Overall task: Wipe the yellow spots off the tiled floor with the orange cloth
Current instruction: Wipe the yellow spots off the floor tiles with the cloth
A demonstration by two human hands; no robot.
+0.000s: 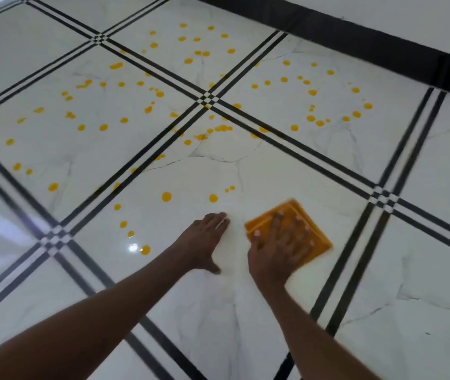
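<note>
- Both forearms are bare; no sleeve reaches into view.
- The left hand (204, 237) and right hand (276, 250) wear no gloves.
- Light, short fingernails show on the right hand.

Tiled floor (245, 311) and what lies on it.
White marbled tiles parted by black double lines, which cross at small checkered junctions; one junction (209, 99) sits mid-frame. Yellow spots (166, 196) lie scattered on all four tiles around it, thickest on the far and left ones. On the near tile a folded orange cloth (289, 233) lies flat under the right hand (276, 248); the left hand (204, 239) rests palm-down just beside it.
</note>
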